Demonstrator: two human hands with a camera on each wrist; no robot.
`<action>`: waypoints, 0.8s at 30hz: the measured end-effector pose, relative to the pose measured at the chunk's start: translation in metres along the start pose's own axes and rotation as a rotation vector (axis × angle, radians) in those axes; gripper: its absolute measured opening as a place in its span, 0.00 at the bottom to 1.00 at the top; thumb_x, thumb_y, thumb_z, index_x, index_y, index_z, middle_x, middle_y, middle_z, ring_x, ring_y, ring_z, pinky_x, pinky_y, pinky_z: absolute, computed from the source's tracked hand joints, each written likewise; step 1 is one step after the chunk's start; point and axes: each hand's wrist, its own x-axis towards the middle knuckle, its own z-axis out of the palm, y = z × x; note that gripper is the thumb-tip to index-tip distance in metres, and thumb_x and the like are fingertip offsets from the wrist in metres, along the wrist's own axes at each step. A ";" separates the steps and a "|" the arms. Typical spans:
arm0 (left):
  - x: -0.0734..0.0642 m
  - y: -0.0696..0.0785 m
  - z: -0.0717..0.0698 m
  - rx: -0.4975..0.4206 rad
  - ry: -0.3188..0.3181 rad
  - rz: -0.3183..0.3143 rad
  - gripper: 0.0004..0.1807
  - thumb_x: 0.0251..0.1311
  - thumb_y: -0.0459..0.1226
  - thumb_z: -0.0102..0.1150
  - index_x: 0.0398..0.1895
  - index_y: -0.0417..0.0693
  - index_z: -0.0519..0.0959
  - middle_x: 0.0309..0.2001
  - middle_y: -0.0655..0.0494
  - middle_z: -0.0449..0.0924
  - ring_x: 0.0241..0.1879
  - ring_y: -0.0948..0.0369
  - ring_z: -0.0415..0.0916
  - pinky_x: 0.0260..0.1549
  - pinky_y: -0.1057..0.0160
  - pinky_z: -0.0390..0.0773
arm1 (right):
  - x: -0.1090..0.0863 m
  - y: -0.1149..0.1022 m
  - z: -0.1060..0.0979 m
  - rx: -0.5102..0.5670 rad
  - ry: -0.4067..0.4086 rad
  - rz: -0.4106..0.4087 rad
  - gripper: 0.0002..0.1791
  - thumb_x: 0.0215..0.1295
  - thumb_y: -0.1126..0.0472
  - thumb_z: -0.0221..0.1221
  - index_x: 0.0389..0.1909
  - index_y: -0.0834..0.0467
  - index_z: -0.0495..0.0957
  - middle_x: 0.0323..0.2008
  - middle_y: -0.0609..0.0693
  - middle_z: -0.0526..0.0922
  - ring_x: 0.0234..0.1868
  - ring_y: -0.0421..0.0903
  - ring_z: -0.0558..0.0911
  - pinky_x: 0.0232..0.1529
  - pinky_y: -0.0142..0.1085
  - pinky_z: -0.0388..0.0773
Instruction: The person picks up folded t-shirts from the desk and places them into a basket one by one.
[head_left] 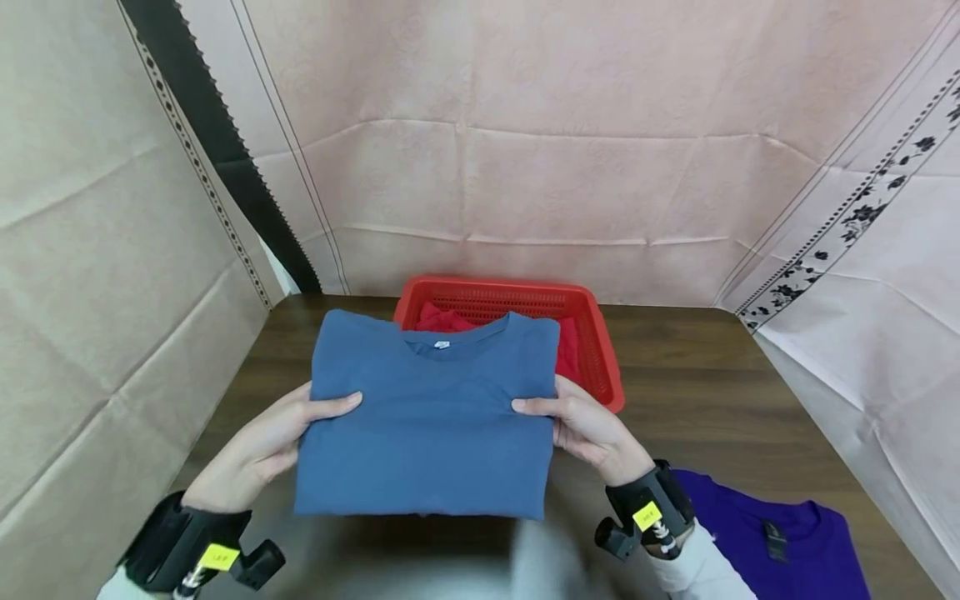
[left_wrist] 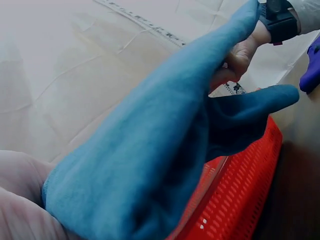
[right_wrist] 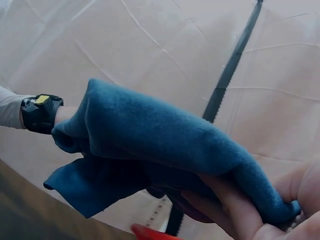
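Observation:
A blue T-shirt [head_left: 427,425], folded into a rectangle with its collar at the far edge, is held up above the table. My left hand [head_left: 281,433] grips its left side, thumb on top and fingers hidden underneath. On the opposite side my right hand [head_left: 588,425] pinches the shirt the same way. In the left wrist view the folded shirt [left_wrist: 135,145] hangs in layers beside the basket. From the right wrist, fingers [right_wrist: 235,205] show under the cloth. Behind the shirt stands a red plastic basket [head_left: 609,367] with red cloth [head_left: 568,350] inside, partly covered from view.
A purple T-shirt [head_left: 757,533] lies on the wooden table [head_left: 675,367] at the near right, beside my right forearm. Pale patterned sheets [head_left: 540,183] hang behind the table and along both sides.

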 end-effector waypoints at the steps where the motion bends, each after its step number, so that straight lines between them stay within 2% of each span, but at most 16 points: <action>1: 0.004 0.002 0.001 -0.007 0.002 0.000 0.36 0.66 0.38 0.47 0.69 0.48 0.38 0.63 0.47 0.57 0.57 0.53 0.67 0.52 0.55 0.75 | 0.000 -0.003 -0.002 -0.003 0.004 -0.007 0.25 0.65 0.71 0.46 0.62 0.59 0.53 0.57 0.56 0.68 0.59 0.57 0.70 0.50 0.44 0.77; 4: 0.016 0.009 0.005 -0.025 0.015 -0.009 0.36 0.65 0.38 0.49 0.69 0.48 0.41 0.64 0.46 0.57 0.56 0.53 0.68 0.51 0.55 0.76 | -0.002 -0.013 -0.009 -0.008 0.024 -0.023 0.24 0.66 0.71 0.46 0.61 0.59 0.54 0.56 0.56 0.69 0.58 0.56 0.71 0.49 0.44 0.78; 6: 0.026 0.012 0.008 -0.027 -0.006 0.005 0.36 0.65 0.37 0.49 0.70 0.48 0.41 0.64 0.47 0.57 0.56 0.54 0.68 0.51 0.56 0.76 | -0.003 -0.018 -0.014 -0.006 0.044 -0.031 0.23 0.65 0.72 0.46 0.60 0.59 0.55 0.54 0.55 0.71 0.56 0.55 0.73 0.48 0.43 0.78; 9: 0.038 0.017 0.012 -0.028 -0.015 0.007 0.35 0.65 0.38 0.50 0.69 0.49 0.43 0.62 0.47 0.61 0.54 0.54 0.70 0.49 0.57 0.78 | -0.004 -0.024 -0.023 -0.018 0.067 -0.044 0.19 0.65 0.72 0.47 0.56 0.60 0.58 0.47 0.53 0.74 0.51 0.50 0.76 0.46 0.41 0.80; 11: 0.048 0.021 0.015 -0.023 -0.045 0.034 0.33 0.65 0.36 0.49 0.68 0.48 0.45 0.61 0.49 0.62 0.54 0.55 0.70 0.48 0.58 0.78 | -0.003 -0.029 -0.029 -0.020 0.077 -0.047 0.15 0.65 0.72 0.47 0.52 0.61 0.60 0.40 0.51 0.75 0.47 0.48 0.78 0.44 0.40 0.81; 15: 0.069 0.032 0.021 -0.020 -0.041 0.057 0.29 0.65 0.35 0.49 0.65 0.48 0.50 0.57 0.51 0.66 0.52 0.56 0.71 0.44 0.61 0.79 | 0.000 -0.041 -0.043 -0.018 0.087 -0.042 0.12 0.66 0.72 0.46 0.49 0.61 0.61 0.35 0.51 0.75 0.41 0.46 0.80 0.40 0.39 0.82; 18: 0.086 0.042 0.026 -0.025 -0.042 0.066 0.28 0.64 0.34 0.50 0.65 0.49 0.52 0.57 0.50 0.65 0.53 0.55 0.70 0.43 0.61 0.80 | 0.003 -0.053 -0.054 -0.019 0.110 -0.044 0.14 0.66 0.73 0.45 0.51 0.62 0.61 0.37 0.51 0.76 0.41 0.46 0.81 0.39 0.39 0.82; 24: 0.117 0.055 0.031 -0.028 -0.020 0.031 0.33 0.63 0.34 0.51 0.68 0.52 0.51 0.63 0.49 0.61 0.57 0.53 0.67 0.45 0.58 0.78 | 0.013 -0.072 -0.077 -0.072 0.166 -0.021 0.20 0.65 0.74 0.46 0.57 0.61 0.57 0.41 0.52 0.77 0.41 0.46 0.81 0.38 0.40 0.82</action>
